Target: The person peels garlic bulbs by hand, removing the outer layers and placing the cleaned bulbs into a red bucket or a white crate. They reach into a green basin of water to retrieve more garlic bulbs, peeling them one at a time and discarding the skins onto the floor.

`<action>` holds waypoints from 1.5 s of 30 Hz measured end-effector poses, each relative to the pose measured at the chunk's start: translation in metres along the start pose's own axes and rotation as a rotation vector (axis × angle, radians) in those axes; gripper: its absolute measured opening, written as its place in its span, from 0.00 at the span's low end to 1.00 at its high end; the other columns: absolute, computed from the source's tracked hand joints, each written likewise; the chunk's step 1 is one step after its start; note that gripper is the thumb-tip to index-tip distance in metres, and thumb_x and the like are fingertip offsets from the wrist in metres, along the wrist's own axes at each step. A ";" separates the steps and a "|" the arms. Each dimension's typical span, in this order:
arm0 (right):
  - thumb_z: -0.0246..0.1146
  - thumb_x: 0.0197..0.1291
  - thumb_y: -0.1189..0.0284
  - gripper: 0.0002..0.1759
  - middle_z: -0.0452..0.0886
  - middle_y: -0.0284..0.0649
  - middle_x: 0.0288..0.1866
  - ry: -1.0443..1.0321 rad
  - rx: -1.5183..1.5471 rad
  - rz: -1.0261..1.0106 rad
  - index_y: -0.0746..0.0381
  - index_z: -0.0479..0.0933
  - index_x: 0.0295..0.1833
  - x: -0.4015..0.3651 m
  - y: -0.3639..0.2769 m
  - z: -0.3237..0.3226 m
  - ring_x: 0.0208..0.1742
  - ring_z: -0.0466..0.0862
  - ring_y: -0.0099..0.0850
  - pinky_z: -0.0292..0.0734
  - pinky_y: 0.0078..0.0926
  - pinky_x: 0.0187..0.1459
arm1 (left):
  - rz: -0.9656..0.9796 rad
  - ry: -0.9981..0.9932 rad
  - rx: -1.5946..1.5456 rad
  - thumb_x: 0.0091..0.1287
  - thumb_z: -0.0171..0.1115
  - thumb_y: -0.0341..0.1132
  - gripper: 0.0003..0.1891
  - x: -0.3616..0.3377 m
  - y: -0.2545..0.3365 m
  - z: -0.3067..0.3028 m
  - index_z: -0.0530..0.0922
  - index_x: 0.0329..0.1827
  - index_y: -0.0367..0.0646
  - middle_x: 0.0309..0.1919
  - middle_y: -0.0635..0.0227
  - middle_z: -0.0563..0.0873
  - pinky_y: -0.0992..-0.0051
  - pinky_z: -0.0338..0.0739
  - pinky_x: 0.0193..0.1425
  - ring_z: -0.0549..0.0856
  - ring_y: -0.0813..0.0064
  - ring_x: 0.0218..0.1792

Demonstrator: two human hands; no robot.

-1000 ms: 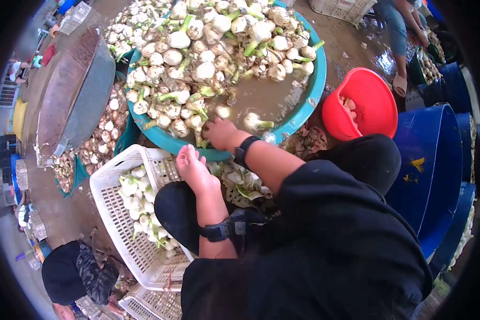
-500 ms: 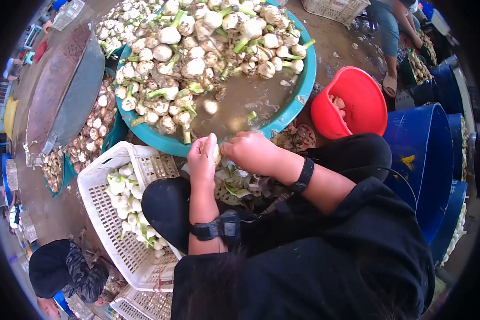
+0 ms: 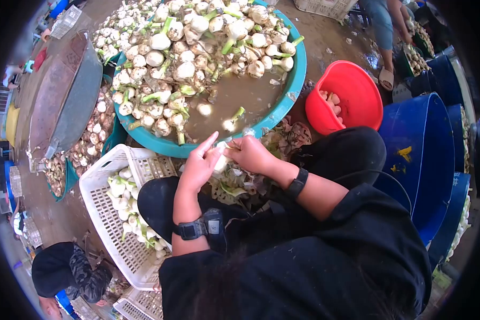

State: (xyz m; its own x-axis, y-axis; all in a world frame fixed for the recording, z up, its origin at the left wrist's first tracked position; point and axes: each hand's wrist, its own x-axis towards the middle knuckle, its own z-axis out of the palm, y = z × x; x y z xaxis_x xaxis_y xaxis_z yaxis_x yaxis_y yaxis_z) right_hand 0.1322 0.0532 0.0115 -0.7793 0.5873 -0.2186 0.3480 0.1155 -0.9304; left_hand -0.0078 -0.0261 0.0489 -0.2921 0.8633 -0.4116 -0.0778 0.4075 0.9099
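Observation:
My left hand [image 3: 198,167] and my right hand [image 3: 249,153] meet over my lap, both gripping one white bulb [image 3: 220,158] with a green stalk end. Just beyond them stands a big teal basin [image 3: 282,104] of muddy water, piled with several white bulbs with green stalks [image 3: 181,53]. A heap of peeled skins [image 3: 234,184] lies under my hands. A white plastic crate [image 3: 104,213] holding several cleaned bulbs sits to my left.
A red bucket [image 3: 357,101] with a few bulbs stands to the right, next to blue tubs [image 3: 426,154]. A grey metal trough [image 3: 64,101] and more bulbs lie at left. One person crouches at lower left [image 3: 64,269]; another sits at top right [image 3: 386,26].
My right hand left the basin's water with a bulb and came back to my lap. My left hand rose to meet it, and both now work the bulb.

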 end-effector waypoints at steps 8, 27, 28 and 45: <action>0.57 0.60 0.72 0.11 0.78 0.43 0.33 0.048 0.779 0.566 0.71 0.73 0.40 0.012 -0.005 -0.003 0.27 0.80 0.31 0.74 0.26 0.20 | 0.644 0.034 0.888 0.51 0.59 0.20 0.16 -0.025 -0.008 0.001 0.77 0.45 0.34 0.53 0.53 0.76 0.66 0.67 0.59 0.76 0.57 0.54; 0.61 0.48 0.66 0.12 0.80 0.46 0.32 -0.414 -0.906 0.114 0.59 0.78 0.39 -0.011 -0.030 -0.031 0.35 0.81 0.40 0.76 0.35 0.41 | 0.143 0.467 -1.484 0.61 0.49 0.58 0.23 -0.031 -0.015 -0.062 0.74 0.38 0.44 0.25 0.72 0.78 0.76 0.70 0.21 0.74 0.76 0.19; 0.61 0.48 0.66 0.12 0.80 0.46 0.32 -0.413 -0.903 0.119 0.59 0.78 0.39 0.001 -0.031 -0.025 0.35 0.81 0.40 0.76 0.35 0.41 | 0.329 0.508 -1.649 0.61 0.45 0.62 0.28 -0.044 -0.002 -0.081 0.73 0.38 0.41 0.26 0.69 0.78 0.75 0.70 0.23 0.74 0.75 0.21; 0.51 0.55 0.66 0.10 0.80 0.44 0.29 -0.101 -0.623 -0.212 0.58 0.77 0.33 0.010 -0.018 -0.002 0.32 0.81 0.41 0.76 0.37 0.36 | -0.287 0.379 -0.683 0.59 0.57 0.55 0.19 0.019 -0.016 0.018 0.76 0.34 0.47 0.18 0.77 0.75 0.85 0.59 0.15 0.70 0.86 0.15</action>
State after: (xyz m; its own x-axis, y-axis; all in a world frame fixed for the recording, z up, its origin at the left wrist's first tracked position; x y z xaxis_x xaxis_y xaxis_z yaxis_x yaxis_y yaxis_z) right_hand 0.1193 0.0589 0.0271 -0.8984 0.4266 -0.1045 0.3946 0.6794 -0.6186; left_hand 0.0049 -0.0107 0.0253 -0.4643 0.5447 -0.6983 -0.7242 0.2204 0.6534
